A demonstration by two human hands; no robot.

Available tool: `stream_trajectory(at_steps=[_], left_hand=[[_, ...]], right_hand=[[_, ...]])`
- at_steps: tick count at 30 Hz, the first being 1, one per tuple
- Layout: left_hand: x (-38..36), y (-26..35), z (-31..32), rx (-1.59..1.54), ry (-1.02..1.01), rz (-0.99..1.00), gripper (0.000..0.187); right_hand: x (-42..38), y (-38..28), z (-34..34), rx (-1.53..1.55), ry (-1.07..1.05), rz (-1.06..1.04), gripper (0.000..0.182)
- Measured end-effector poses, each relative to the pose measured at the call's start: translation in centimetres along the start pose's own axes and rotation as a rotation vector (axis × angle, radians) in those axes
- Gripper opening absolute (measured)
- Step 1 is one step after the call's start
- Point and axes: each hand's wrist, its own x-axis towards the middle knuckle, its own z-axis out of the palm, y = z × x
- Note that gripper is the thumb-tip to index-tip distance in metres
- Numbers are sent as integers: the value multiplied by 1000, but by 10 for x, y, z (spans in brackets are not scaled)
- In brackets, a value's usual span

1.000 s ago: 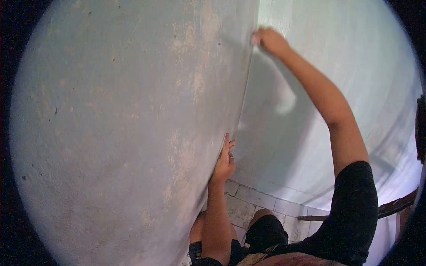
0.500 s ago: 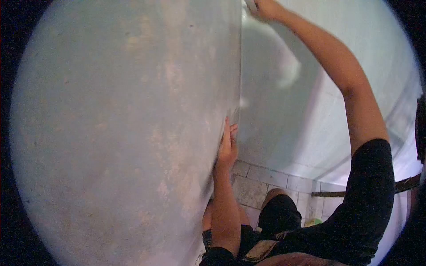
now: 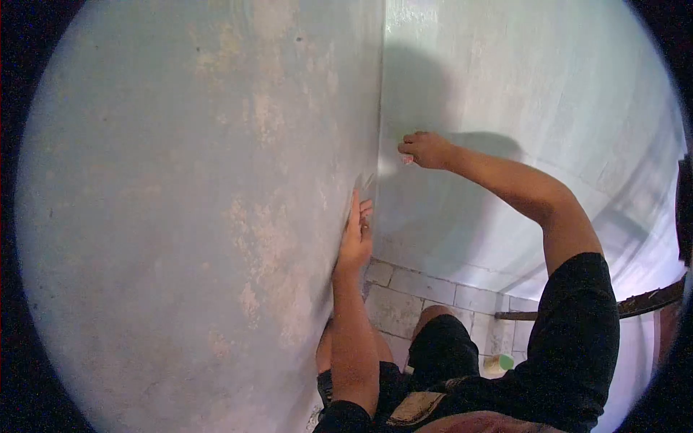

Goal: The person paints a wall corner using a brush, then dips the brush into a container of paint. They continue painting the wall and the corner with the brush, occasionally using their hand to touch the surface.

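Note:
Low beside the corner between two pale walls, my left hand (image 3: 354, 242) is against the left wall (image 3: 180, 216), its index finger stretched upward and the other fingers curled. A thin, pale flat piece (image 3: 366, 189) sticks out past those fingertips; its kind is not clear. My right hand (image 3: 429, 150) is closed in front of the right wall (image 3: 520, 94), a short way right of the corner. Below its fingers shows a small whitish-red bit (image 3: 408, 159) of what it holds, mostly hidden by the hand.
Patches of worn paint mark the left wall. Below, a tiled floor (image 3: 393, 310) meets the walls. A dark, narrow bar (image 3: 650, 299) juts in from the right. Near my knee stands a small pale container with a green top (image 3: 499, 363).
My right hand has come down along the corner from the top of the view and is now away from it. The left hand keeps its place at the wall; the view has shifted slightly.

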Motion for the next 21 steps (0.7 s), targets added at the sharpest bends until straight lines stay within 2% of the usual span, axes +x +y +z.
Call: stream_trajectory(at_steps=[2, 3, 5, 6, 8, 9, 11, 13, 14, 15, 16, 17, 18, 19, 20, 21], left_hand=[[0, 2, -3, 7, 8, 13, 63], [-3, 3, -2, 1, 4, 6, 63], [-3, -10, -1, -18, 2, 20, 64], [-1, -14, -1, -26, 5, 40, 65], [0, -12, -3, -20, 14, 24, 67], [-2, -12, -4, 1, 18, 6, 69], [-2, -12, -5, 0, 12, 17, 69], [4, -18, -2, -9, 11, 33, 69], [5, -19, -2, -10, 10, 22, 68], [7, -16, -1, -10, 12, 14, 68], [7, -11, 0, -12, 20, 28, 68], [8, -8, -1, -19, 14, 7, 67], [7, -6, 0, -27, 6, -15, 66], [2, -8, 2, -32, 13, -8, 66], [-3, -14, 4, -37, 39, -9, 65], [4, -16, 6, -45, 72, 10, 64]], right_hand=[[8, 4, -11, 177, 194, 203, 27], [24, 22, -19, 199, 225, 420, 27], [43, 59, -67, 117, 253, 541, 39], [44, 64, -99, 49, 285, 432, 38], [76, 81, -151, -77, 442, 445, 27], [75, 81, -155, -73, 439, 444, 27], [74, 82, -168, -341, 637, 230, 19], [59, 72, -146, -502, 396, 192, 20], [57, 86, -107, -554, 332, 199, 22], [41, 88, -74, -673, 417, 22, 26], [29, 91, -40, -657, 311, -69, 26], [13, 64, -30, -627, 329, -105, 26], [-2, 38, -28, -553, 222, -138, 27], [-9, 22, -11, -262, 40, 47, 28], [-10, 14, 3, -241, -69, -8, 29], [-12, 9, 26, -77, -102, 66, 28]])
